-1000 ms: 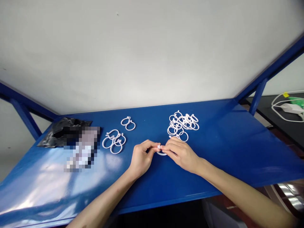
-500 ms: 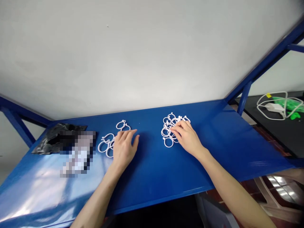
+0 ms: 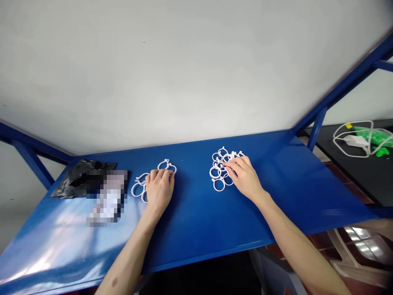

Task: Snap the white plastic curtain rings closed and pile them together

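Note:
My left hand lies over the left group of white rings, fingers curled down and held together. Its fingertips reach the ring at the back of that group; what they hold underneath is hidden. Each ring is thin and round with a small eyelet-like knob. To the right, my right hand is at the edge of a larger heap of the same white rings. Its thumb and index finger pinch together at a ring in the heap, and the hand covers the heap's right side.
Both groups lie on a blue table against a pale wall. A black plastic bag and a blurred-out item lie at the left. A white cable and green plastic rest on a dark surface at the right.
My left hand's fingers have drawn in from spread to curled together over the left rings. My right hand stays at the heap. The view has shifted slightly.

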Tool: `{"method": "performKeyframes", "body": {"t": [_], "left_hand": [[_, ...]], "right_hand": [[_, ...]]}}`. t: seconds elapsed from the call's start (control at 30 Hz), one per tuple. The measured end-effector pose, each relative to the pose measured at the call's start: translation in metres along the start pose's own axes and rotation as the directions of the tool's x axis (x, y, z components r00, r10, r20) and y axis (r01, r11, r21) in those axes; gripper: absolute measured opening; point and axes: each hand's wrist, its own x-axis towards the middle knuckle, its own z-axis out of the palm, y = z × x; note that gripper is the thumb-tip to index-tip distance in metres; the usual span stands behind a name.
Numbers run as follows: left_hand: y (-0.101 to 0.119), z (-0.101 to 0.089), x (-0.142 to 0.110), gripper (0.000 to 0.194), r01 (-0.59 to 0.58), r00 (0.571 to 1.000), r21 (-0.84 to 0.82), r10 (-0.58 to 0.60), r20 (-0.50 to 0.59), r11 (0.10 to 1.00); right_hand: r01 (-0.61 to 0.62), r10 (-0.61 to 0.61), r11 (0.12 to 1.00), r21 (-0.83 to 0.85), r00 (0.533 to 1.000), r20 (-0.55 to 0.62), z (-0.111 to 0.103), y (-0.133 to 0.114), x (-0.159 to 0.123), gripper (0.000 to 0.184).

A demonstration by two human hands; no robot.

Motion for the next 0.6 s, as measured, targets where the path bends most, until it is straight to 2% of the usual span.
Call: {"method": "performKeyframes", "body": {"t": [0.1,0.2,0.3,0.4,0.5,0.6], "left_hand": [[0.014,-0.001,-0.008,0.017,-0.083,0.996,-0.15,0.079,-0.033,0.985],[0.03,-0.002,-0.017,0.014,-0.201,0.979,-0.314,0.186,-0.077,0.928],[0.043,-0.004,-0.023,0.009,-0.369,0.929,-0.409,0.339,-0.146,0.835],[0.05,-0.005,-0.026,0.008,-0.514,0.856,-0.446,0.474,-0.208,0.733],[0.053,-0.003,-0.028,0.012,-0.566,0.82,-0.473,0.521,-0.238,0.675],[0.054,-0.001,-0.028,0.013,-0.557,0.829,-0.464,0.495,-0.261,0.689]], "right_hand": [[0.026,-0.024,0.996,0.083,0.999,-0.022,0.006,-0.015,-0.002,0.021],[0.076,-0.083,0.978,0.196,0.996,0.028,0.015,-0.03,-0.005,0.02],[0.04,-0.08,0.952,0.303,0.989,0.122,0.023,-0.044,-0.009,0.02],[-0.091,0.003,0.917,0.387,0.975,0.223,0.028,-0.052,-0.013,0.023],[-0.171,0.064,0.879,0.445,0.967,0.246,0.033,-0.054,-0.015,0.019],[-0.156,0.074,0.865,0.477,0.98,0.185,0.036,-0.051,-0.016,0.016]]}}
